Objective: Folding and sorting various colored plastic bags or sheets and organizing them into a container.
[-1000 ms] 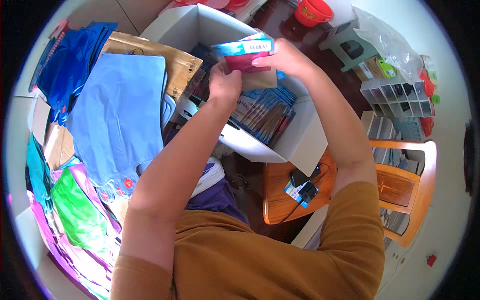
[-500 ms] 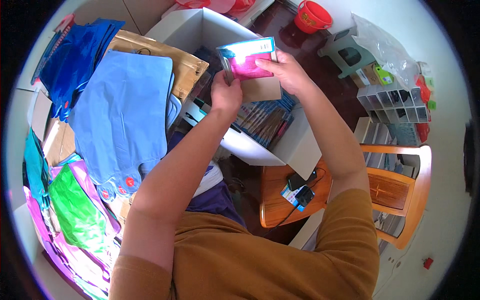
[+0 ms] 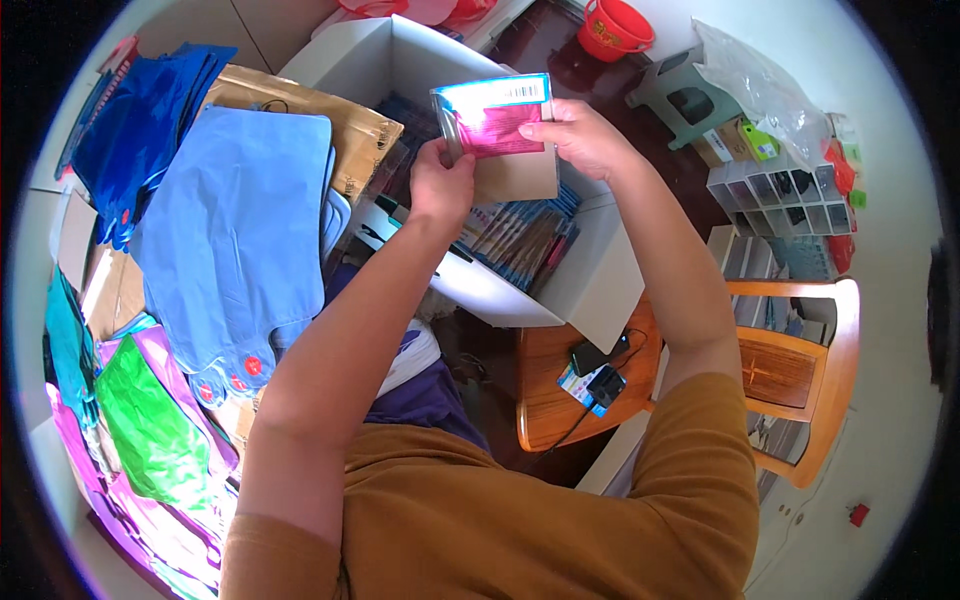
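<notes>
Both my hands hold up a flat, thin package (image 3: 508, 135) with a pink and blue printed face and a shiny, clear surface. My left hand (image 3: 441, 185) grips its lower left edge, thumb in front. My right hand (image 3: 583, 140) pinches the right edge, its thumb lying across the printed face. A plain tan panel shows below the pink part. Beneath my hands stands an open white box (image 3: 500, 296), holding a row of similar slim packages (image 3: 520, 240) on edge. The fingers behind the package are hidden.
On the left, blue flat bags (image 3: 240, 210) lie over a brown carton (image 3: 345, 120), with a green bag (image 3: 150, 420) nearer. A wooden chair (image 3: 540, 400) at right bears a phone (image 3: 598, 356) and cable. Beyond are a red bucket (image 3: 613, 30) and grey stool (image 3: 680, 100).
The view has shifted slightly, so the surroundings sit a little further left. My hands keep their hold on the package, whose face is tipped slightly differently.
</notes>
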`<action>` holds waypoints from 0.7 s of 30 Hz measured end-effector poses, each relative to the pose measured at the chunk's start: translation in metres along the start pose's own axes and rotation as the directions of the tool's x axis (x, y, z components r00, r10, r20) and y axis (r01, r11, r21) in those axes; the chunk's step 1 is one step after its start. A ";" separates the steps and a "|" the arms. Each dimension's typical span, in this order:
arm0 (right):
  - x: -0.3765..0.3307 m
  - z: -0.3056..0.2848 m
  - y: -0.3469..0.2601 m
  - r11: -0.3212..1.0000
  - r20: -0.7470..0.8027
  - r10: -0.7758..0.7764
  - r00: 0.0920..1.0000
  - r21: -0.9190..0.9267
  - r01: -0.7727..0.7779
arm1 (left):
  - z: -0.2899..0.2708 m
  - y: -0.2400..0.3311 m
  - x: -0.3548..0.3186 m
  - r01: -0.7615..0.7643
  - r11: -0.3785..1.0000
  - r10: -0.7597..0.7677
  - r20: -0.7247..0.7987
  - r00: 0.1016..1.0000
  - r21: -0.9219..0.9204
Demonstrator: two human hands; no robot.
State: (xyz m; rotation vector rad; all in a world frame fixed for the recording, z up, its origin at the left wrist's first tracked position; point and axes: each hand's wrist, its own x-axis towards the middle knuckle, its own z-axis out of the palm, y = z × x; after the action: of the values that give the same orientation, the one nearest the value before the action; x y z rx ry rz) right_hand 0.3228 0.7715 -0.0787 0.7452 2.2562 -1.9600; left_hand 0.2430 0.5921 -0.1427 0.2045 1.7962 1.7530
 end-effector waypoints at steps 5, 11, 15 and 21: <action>0.000 -0.007 0.007 0.983 0.009 -0.012 1.000 0.183 0.010 | 0.001 -0.011 0.009 0.052 0.987 -0.040 0.078 0.996 -0.153; -0.011 -0.008 -0.003 0.934 -0.086 0.016 0.996 0.357 0.016 | 0.000 0.000 -0.004 0.213 0.859 -0.089 0.274 0.958 -0.465; -0.024 -0.020 -0.002 0.900 -0.046 -0.001 0.999 0.435 0.021 | -0.006 0.018 -0.015 0.382 0.723 -0.051 0.507 0.860 -0.575; -0.052 -0.026 -0.004 0.876 -0.197 -0.047 0.979 0.462 0.135 | -0.012 0.036 -0.037 0.505 0.623 -0.043 0.619 0.785 -0.597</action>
State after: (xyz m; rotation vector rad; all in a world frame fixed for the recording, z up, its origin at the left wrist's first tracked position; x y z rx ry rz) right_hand 0.3737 0.7791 -0.0520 0.9006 1.9327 -2.6398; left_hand 0.2558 0.5671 -0.0977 0.0542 0.5517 1.7861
